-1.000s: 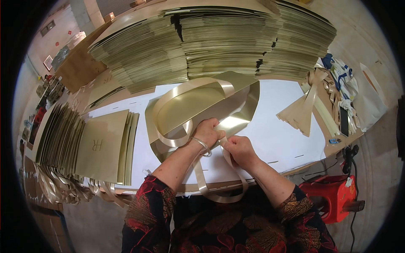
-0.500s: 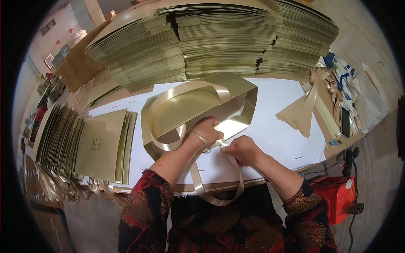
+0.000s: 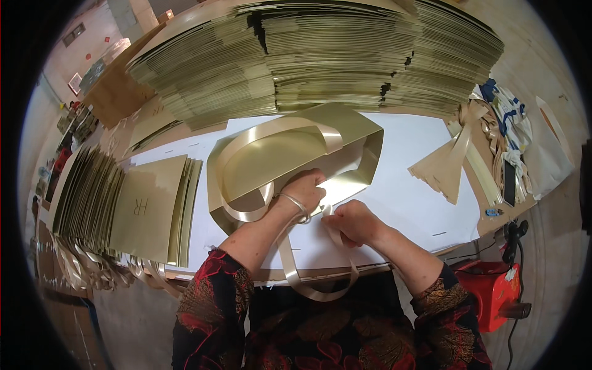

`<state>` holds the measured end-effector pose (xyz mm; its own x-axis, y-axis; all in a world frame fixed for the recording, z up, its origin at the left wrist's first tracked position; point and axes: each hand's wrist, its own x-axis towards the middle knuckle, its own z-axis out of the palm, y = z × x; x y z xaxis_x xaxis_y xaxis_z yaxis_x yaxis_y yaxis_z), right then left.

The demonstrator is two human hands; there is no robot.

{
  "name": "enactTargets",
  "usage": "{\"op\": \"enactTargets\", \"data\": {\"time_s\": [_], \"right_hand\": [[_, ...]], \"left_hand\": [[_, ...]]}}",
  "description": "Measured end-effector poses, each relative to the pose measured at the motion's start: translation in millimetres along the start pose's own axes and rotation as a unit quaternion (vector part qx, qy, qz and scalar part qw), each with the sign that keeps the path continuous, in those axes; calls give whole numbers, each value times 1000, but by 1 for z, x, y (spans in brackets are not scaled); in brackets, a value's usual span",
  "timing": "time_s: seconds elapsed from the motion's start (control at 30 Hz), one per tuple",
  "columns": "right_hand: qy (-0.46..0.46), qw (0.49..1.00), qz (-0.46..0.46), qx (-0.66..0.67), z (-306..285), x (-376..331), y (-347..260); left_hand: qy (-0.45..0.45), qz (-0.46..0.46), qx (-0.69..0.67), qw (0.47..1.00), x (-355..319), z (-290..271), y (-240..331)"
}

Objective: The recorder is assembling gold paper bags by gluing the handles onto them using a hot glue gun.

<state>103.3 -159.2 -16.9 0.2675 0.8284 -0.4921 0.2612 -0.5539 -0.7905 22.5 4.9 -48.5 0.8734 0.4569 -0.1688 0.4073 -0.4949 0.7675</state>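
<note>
A gold paper bag (image 3: 265,161) lies open on its side on the white sheet, its mouth toward the right. A cream satin ribbon handle (image 3: 231,148) loops over its upper panel. My left hand (image 3: 305,189) reaches across the bag's mouth, closed at the near panel's edge; whatever its fingertips grip is hidden. Just right of it, my right hand (image 3: 354,222) is closed in a pinch on a second cream ribbon (image 3: 288,262), close to the bag's edge. That ribbon hangs in a loop over the table's front edge.
Tall stacks of flat gold bags (image 3: 339,68) line the back. More bags with ribbon handles (image 3: 145,209) stand at the left. A fan of loose ribbons (image 3: 441,166) lies at the right, by a dark phone-like slab (image 3: 509,184). A red machine (image 3: 487,293) stands below the right edge.
The view has shifted slightly. My right hand remains pinched on the ribbon, and the ribbon strip beside it has turned a little. The left hand and the bag hold nearly the same place.
</note>
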Motion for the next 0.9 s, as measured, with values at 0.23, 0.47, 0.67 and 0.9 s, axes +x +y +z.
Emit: {"op": "enactTargets", "data": {"time_s": [0.23, 0.47, 0.67, 0.9], "right_hand": [[187, 899, -148, -368, -7, -18, -33], [305, 781, -336, -429, -7, 47, 32], [147, 908, -220, -326, 1, 36, 26], [184, 904, -297, -246, -5, 38, 42]], "left_hand": [[21, 25, 76, 997, -24, -5, 15], [131, 15, 148, 980, -99, -36, -30], [195, 184, 262, 927, -144, -47, -80], [164, 201, 219, 941, -150, -50, -84]]}}
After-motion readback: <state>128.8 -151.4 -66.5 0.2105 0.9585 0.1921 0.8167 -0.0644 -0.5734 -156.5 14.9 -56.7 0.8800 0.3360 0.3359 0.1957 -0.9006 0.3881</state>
